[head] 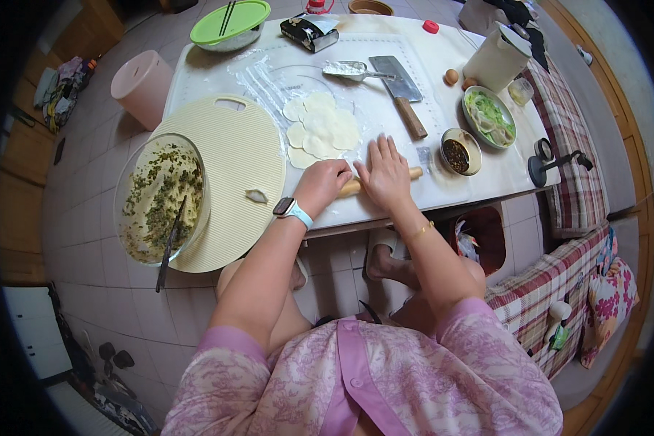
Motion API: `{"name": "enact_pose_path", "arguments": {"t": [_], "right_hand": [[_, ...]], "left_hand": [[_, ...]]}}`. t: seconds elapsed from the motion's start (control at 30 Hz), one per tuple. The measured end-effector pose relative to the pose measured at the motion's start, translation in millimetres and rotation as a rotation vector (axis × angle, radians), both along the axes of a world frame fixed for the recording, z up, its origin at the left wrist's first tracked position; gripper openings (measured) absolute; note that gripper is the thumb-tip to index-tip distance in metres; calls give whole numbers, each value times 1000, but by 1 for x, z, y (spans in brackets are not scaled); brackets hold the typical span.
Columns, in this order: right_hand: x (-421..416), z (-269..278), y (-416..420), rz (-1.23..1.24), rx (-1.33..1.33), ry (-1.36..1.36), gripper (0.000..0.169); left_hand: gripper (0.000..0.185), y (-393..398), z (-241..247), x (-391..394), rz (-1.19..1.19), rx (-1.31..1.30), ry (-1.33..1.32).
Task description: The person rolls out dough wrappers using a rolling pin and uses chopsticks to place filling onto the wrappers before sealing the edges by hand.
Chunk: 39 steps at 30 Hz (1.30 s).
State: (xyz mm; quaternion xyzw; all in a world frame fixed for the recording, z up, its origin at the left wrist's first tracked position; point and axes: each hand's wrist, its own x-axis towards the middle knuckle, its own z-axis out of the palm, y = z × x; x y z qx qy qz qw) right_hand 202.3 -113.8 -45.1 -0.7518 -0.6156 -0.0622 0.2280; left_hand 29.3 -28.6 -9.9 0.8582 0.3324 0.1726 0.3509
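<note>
A wooden rolling pin (pixel 351 189) lies on the white pastry mat (pixel 359 46) near the table's front edge. My right hand (pixel 386 171) rests flat across it, palm down and fingers stretched forward. At the pin's left end, my left hand (pixel 322 184) has its fingers curled with the thumb alongside; whatever may be under them is hidden. Just beyond the hands, round dough wrappers (pixel 327 128) overlap in a floury pile. Left of my left hand, one filled dumpling (pixel 257 195) sits on a cream ribbed board (pixel 240 147).
A glass bowl of filling (pixel 163 201) with chopsticks overlaps the board's left side. A cleaver (pixel 398 82) and a metal flour scoop (pixel 346 69) lie beyond the wrappers. Rightward stand a sauce bowl (pixel 458 155), a plate of dumplings and greens (pixel 489 118) and a white kettle (pixel 493 60).
</note>
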Motion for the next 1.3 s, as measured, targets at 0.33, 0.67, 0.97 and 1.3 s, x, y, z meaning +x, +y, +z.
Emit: {"name": "enact_pose_path", "arguments": {"t": [0.33,0.67,0.97,1.3], "right_hand": [[-2,3,-3,-16,32,17,65],[-7,7,-28,28,-6,14,65],[-8,-6,-26,67,16,-24,61],[-14,-5,-39,69,-53,-22,66]], "left_hand": [[24,0,5,5,-34,19,81],[18,2,10,-3,-72,-90,80],[19,7,-6,-9,-6,-102,-20],[20,9,-9,-16,-4,8,-35]]}}
